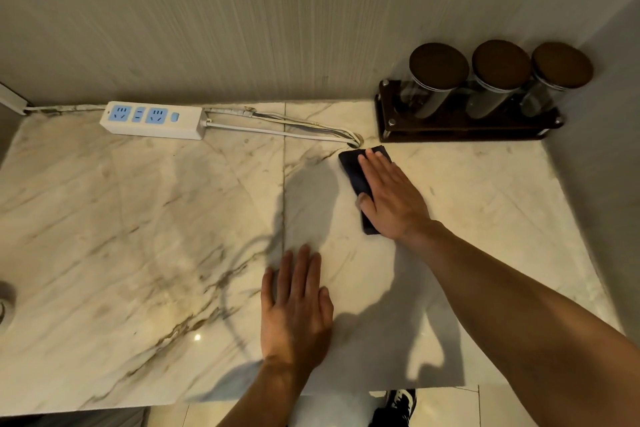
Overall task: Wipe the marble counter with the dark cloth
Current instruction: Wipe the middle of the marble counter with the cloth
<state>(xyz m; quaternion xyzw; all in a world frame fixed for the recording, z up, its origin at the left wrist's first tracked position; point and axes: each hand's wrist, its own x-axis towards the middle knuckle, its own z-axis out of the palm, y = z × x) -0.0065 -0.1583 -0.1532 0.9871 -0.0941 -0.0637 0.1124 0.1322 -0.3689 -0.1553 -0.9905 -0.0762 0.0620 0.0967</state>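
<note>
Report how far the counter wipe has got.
Done: nothing provable; the marble counter shows no wet streaks or visible dirt either way.
In hand: the right hand presses the dark cloth flat near the back, just in front of the jar rack and cable hole. The left hand rests flat on bare marble.
Left: probably the wide stretch toward the power strip and around it.

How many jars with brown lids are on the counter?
3. They stand in a row in the dark wooden rack at the back right corner: left jar, middle jar, right jar nearest the side wall. None seems hidden.
</note>
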